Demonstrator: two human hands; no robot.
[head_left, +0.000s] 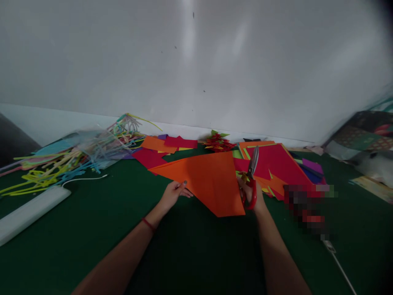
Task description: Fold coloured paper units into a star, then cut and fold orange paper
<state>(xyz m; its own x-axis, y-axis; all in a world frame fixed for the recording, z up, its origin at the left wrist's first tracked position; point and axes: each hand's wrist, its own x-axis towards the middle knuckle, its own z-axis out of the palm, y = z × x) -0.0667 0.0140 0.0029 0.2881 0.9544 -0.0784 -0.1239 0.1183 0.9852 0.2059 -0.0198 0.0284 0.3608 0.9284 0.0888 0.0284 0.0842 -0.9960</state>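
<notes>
A large orange sheet of paper or felt (211,180) is held up above the dark green table in the middle of the view. My left hand (172,196) pinches its lower left edge between thumb and fingers. At the right edge of the sheet, my right hand (249,186) is closed around a pair of scissors (253,190) with red handles. The scissor blades point up and look nearly closed, beside the sheet. Part of my right hand is hidden behind the sheet and the handles.
Fuzzy coloured stems (92,153) lie at the left, near a white bar-shaped object (33,211) with a cord. Behind the sheet are red and orange pieces (181,142) and a spiky red-green cluster (217,141). Red sheets (276,162) are stacked at right; a blurred object (310,211) lies nearer.
</notes>
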